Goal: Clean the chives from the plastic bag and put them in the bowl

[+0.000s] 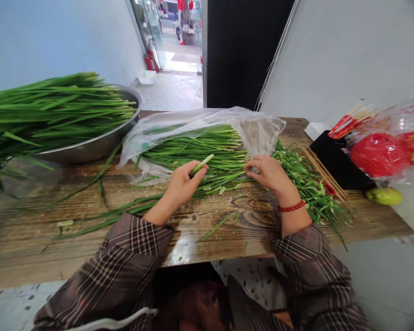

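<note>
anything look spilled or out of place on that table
Slightly: a thin stray green blade lies apart on the brown wooden table, and a tangled heap of green trimmings sprawls at right, unlike the aligned green stalks.

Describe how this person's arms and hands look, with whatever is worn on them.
The left sleeve and right sleeve are dark brownish plaid with pale lines, ending short of the wrists. The left hand and right hand are gloveless. A red bracelet circles the right wrist. A white cord crosses the lower left sleeve.
</note>
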`<state>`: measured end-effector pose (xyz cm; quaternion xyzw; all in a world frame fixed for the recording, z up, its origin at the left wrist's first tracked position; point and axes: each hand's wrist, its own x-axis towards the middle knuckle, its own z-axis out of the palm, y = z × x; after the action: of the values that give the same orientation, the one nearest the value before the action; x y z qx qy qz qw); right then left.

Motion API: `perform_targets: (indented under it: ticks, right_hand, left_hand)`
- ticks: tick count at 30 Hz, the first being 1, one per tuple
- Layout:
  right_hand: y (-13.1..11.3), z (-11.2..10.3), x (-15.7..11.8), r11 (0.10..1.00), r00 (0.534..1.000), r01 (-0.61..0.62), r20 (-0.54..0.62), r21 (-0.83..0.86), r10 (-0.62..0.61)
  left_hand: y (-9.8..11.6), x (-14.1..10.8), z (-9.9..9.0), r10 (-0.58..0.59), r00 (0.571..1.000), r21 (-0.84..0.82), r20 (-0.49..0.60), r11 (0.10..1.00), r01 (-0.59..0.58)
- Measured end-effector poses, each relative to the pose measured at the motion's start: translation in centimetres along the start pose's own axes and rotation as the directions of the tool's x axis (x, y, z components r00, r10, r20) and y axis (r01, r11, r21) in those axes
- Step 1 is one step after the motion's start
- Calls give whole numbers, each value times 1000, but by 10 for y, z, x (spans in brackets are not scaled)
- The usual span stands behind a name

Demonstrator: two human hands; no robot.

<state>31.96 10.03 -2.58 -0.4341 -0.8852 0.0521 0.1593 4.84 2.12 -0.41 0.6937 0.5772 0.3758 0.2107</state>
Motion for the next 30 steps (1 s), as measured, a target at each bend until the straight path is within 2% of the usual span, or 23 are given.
perform_targets:
  ticks: [2, 5, 8, 11, 15, 24, 26, 30]
  right_hand:
    - [-3, 0, 0, 1000, 1000, -5, -21, -27, 4]
    - [-11, -4, 2, 983, 993, 41, -113, 181, -20]
    - [-23, -8, 2, 873, 983, 85, -184, 481, 6]
    - [-35, -9, 3, 770, 984, 49, -163, 636, 72]
    - [-48, -3, 4, 700, 987, 34, -134, 713, 89]
    - [-62, 5, 6, 683, 980, 31, -156, 730, 122]
    - [-63, 8, 7, 618, 978, 5, -134, 786, 161]
    - [-65, 14, 9, 347, 956, -53, -52, 936, 288]
  left_hand:
    - [0, 0, 0, 1, 1000, 13, 0, 1000, -1]
    - [0, 0, 0, 21, 999, 8, -33, 1000, -21]
    - [1, -1, 0, 68, 994, -12, -90, 998, -69]
    - [3, -2, -1, 103, 989, -35, -102, 994, -107]
    - [5, -3, -2, 47, 999, -118, 14, 992, -45]
    - [14, -6, 1, 27, 959, -178, 282, 984, 24]
    - [14, -6, 0, 13, 955, -191, 296, 981, 45]
    - [10, -6, 1, -20, 961, -231, 276, 969, 86]
